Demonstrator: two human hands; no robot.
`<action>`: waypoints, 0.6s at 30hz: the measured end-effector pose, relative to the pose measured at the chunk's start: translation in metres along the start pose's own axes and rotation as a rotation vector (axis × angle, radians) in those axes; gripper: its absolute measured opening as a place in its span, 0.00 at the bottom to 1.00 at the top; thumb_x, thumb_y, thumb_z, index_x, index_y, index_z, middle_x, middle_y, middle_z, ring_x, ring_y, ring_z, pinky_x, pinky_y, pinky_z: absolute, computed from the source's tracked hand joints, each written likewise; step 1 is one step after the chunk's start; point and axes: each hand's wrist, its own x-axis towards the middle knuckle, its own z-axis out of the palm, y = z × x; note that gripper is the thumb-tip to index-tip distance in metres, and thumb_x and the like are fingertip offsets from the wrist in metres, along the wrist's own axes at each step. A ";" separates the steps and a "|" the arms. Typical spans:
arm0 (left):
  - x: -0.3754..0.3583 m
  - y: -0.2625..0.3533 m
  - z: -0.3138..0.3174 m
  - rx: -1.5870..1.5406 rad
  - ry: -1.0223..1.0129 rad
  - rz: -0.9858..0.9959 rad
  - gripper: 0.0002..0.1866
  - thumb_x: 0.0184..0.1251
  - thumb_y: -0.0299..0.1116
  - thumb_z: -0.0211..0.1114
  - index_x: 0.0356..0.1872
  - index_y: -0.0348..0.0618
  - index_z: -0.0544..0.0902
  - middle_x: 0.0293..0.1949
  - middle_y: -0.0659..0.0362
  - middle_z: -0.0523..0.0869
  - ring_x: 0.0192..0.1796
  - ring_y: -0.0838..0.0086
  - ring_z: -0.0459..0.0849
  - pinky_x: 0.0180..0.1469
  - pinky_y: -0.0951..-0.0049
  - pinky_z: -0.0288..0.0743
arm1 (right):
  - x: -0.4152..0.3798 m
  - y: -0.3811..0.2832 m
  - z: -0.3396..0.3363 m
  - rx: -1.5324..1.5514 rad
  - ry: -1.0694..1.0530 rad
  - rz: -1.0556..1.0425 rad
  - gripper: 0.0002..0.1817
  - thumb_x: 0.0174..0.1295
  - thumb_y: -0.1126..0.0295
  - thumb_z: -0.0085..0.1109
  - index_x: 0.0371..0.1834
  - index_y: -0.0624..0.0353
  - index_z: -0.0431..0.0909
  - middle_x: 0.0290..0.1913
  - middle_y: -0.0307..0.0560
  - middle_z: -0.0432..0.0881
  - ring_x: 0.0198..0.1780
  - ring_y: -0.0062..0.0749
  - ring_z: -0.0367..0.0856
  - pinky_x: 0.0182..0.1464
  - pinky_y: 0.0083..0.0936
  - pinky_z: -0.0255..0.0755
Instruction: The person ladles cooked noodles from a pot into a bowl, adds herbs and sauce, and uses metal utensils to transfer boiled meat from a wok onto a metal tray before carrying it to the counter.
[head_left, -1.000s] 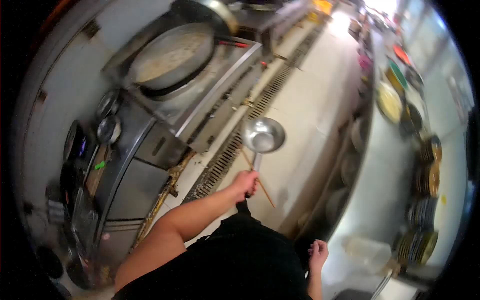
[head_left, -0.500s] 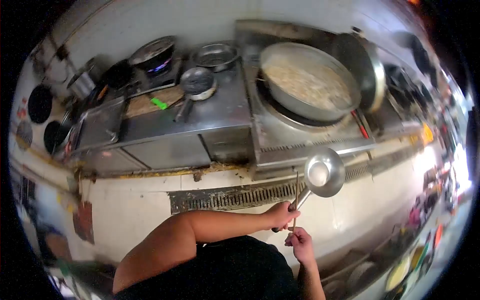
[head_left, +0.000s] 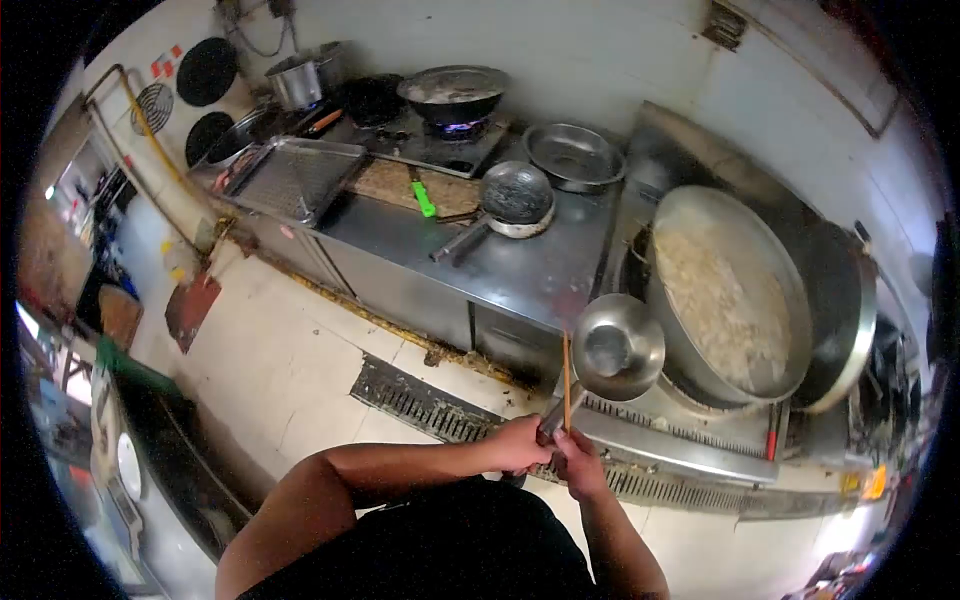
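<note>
My left hand (head_left: 520, 445) is wrapped round the handle of a round metal ladle (head_left: 635, 375), whose bowl faces up beside the big pot's left side. My right hand (head_left: 580, 464) is closed on thin wooden chopsticks (head_left: 567, 385), which point up past the ladle's handle; whether there is one stick or two cannot be told. Both hands are close together in front of my body. To the right of the ladle stands a large metal pot (head_left: 804, 350) holding pale, lumpy food in liquid (head_left: 730, 310).
On the steel counter (head_left: 400, 250) are a small saucepan (head_left: 518, 195), a shallow metal bowl (head_left: 573, 157), a green-handled knife (head_left: 424, 199) on a wooden board (head_left: 385, 186) and a wire-mesh tray (head_left: 295, 180). A wok (head_left: 455, 92) stands over a blue flame behind.
The view has turned left, so the counter and stove show more fully. The ladle and both hands are now nearer the counter's edge. The hands have moved closer together.
</note>
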 end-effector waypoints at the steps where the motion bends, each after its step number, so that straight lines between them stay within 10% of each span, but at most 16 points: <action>1: 0.003 0.005 -0.004 0.080 -0.019 0.046 0.19 0.46 0.31 0.63 0.39 0.35 0.67 0.17 0.55 0.75 0.14 0.71 0.74 0.15 0.72 0.66 | 0.011 -0.005 0.005 -0.015 -0.018 0.014 0.09 0.58 0.64 0.52 0.31 0.59 0.71 0.18 0.33 0.69 0.13 0.13 0.58 0.14 0.13 0.50; 8: 0.052 -0.024 -0.057 0.245 0.068 0.356 0.23 0.48 0.44 0.61 0.39 0.36 0.71 0.29 0.46 0.79 0.35 0.57 0.79 0.36 0.63 0.72 | 0.093 -0.024 0.036 -0.074 -0.029 -0.239 0.09 0.54 0.70 0.52 0.33 0.64 0.69 0.27 0.42 0.75 0.27 0.24 0.74 0.29 0.21 0.68; 18: 0.057 -0.021 -0.249 0.643 -0.167 0.188 0.28 0.59 0.55 0.52 0.45 0.36 0.69 0.31 0.47 0.79 0.35 0.57 0.80 0.39 0.60 0.73 | 0.205 -0.063 0.123 -0.125 0.146 -0.176 0.07 0.49 0.71 0.55 0.30 0.61 0.71 0.20 0.37 0.70 0.20 0.20 0.67 0.21 0.21 0.60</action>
